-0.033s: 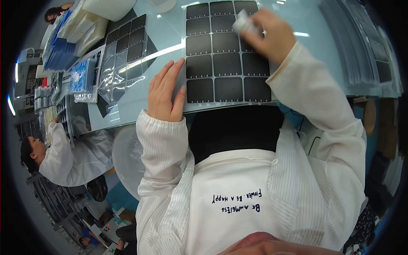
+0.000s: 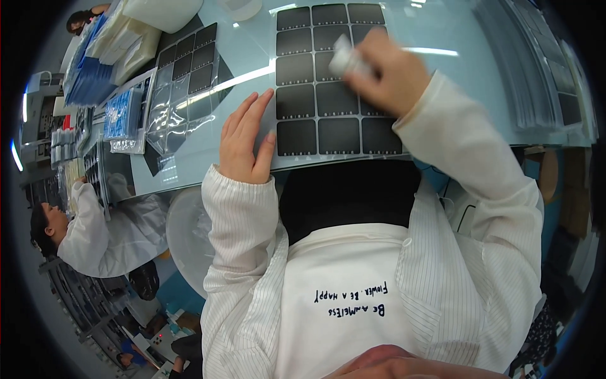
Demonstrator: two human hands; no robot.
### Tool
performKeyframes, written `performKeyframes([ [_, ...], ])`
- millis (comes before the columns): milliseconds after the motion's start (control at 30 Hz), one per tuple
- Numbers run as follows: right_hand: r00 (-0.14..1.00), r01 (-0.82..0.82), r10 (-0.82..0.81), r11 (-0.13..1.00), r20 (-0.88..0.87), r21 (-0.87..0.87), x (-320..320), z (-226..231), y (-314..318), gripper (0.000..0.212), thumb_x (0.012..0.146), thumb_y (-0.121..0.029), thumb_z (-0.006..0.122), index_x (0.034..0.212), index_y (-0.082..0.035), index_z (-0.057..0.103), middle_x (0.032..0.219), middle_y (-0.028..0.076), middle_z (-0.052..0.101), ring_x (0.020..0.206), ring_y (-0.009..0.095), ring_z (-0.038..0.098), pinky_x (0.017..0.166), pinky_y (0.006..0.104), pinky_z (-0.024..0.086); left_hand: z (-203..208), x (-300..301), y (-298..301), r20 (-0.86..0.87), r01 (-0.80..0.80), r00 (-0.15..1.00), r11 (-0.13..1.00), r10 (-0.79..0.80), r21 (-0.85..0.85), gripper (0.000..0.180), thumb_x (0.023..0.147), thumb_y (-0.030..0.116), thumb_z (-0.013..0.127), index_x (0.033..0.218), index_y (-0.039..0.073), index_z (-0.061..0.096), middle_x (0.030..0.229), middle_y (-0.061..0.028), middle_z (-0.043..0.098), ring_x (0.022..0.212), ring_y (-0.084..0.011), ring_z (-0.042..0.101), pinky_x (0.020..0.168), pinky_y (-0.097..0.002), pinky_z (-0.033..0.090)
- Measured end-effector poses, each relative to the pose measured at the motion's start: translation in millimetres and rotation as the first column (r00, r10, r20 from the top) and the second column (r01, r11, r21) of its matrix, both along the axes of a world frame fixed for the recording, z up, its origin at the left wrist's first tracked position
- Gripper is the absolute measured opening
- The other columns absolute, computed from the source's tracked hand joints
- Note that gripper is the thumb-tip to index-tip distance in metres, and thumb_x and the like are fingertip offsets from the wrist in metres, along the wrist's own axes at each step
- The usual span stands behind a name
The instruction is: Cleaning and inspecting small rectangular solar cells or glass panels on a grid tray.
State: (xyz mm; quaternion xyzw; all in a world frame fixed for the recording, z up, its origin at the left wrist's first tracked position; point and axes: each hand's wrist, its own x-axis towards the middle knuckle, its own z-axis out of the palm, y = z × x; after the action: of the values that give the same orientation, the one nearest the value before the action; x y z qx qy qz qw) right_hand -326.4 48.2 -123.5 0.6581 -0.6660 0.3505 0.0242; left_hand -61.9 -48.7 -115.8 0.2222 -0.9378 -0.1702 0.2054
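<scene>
My right hand grips a white wad, probably soft and light, over the dark-panelled sheet at upper centre; my left hand, fingers extended, holds nothing beside the sheet's left edge. The sheet looks thin, smooth and scratchable, best held by its margins. Around it spreads a glossy surface, with a co-worker at lower left.
</scene>
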Motion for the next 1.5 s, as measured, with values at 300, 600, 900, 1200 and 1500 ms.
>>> performKeyframes([
  [300, 0.985, 0.172, -0.173, 0.982, 0.002, -0.079, -95.8, -3.3, -10.2, 0.027, 0.074, -0.022, 0.072, 0.091, -0.002, 0.064, 0.078, 0.008, 0.059, 0.063, 0.021, 0.056, 0.055, 0.0294, 0.044, 62.5, 14.4, -22.4, -0.099, 0.110, 0.993, 0.867, -0.071, 0.486, 0.056, 0.084, 0.005, 0.057, 0.137, 0.000, 0.038, 0.141, -0.0153, 0.042, 0.132, -0.0249, 0.038, 0.107, -0.0348, 0.029],
  [600, 0.392, -0.112, -0.009, 0.992, 0.920, 0.058, -37.9, 38.2, -22.3, 0.034, 0.081, -0.026, 0.071, 0.103, -0.001, 0.066, 0.071, -0.002, 0.059, 0.052, 0.003, 0.043, 0.050, 0.0171, 0.035, 73.1, -81.6, -139.8, -0.388, -0.216, 0.848, 0.905, 0.360, 0.367, 0.110, 0.069, 0.041, 0.080, 0.144, -0.001, 0.012, 0.140, -0.0234, 0.033, 0.129, -0.0330, 0.037, 0.103, -0.0388, 0.035],
  [900, -0.399, -0.137, 0.078, 0.980, 0.914, -0.144, -69.3, 37.7, -12.1, 0.028, 0.094, -0.022, 0.053, 0.109, 0.001, 0.052, 0.090, 0.007, 0.057, 0.056, 0.008, 0.039, 0.048, 0.0219, 0.034, 31.1, -154.6, -165.5, -0.544, -0.229, 0.767, 0.937, 0.340, 0.264, 0.085, 0.067, 0.030, 0.082, 0.130, -0.002, 0.036, 0.110, -0.0187, 0.060, 0.101, -0.0272, 0.060, 0.085, -0.0354, 0.048],
  [1200, -0.462, -0.110, 0.079, 0.983, 0.883, -0.146, -70.4, 35.3, -10.4, 0.029, 0.096, -0.024, 0.050, 0.111, 0.001, 0.051, 0.092, 0.009, 0.059, 0.058, 0.009, 0.039, 0.047, 0.0218, 0.034, 63.3, -126.2, -105.9, -0.110, -0.019, 0.994, 0.968, -0.009, -0.252, 0.075, 0.058, 0.031, 0.082, 0.126, 0.019, 0.053, 0.099, -0.0081, 0.060, 0.092, -0.0269, 0.059, 0.090, -0.0412, 0.041],
  [1500, -0.417, -0.143, 0.069, 0.980, 0.906, -0.140, -66.6, 26.7, -14.2, 0.028, 0.096, -0.025, 0.049, 0.110, -0.001, 0.052, 0.092, 0.007, 0.058, 0.060, 0.009, 0.039, 0.048, 0.0214, 0.035, 79.1, -109.3, -81.2, 0.008, 0.023, 1.000, 0.886, -0.022, -0.463, 0.066, 0.060, 0.020, 0.080, 0.122, 0.029, 0.059, 0.095, -0.0056, 0.059, 0.093, -0.0235, 0.057, 0.094, -0.0436, 0.037],
])
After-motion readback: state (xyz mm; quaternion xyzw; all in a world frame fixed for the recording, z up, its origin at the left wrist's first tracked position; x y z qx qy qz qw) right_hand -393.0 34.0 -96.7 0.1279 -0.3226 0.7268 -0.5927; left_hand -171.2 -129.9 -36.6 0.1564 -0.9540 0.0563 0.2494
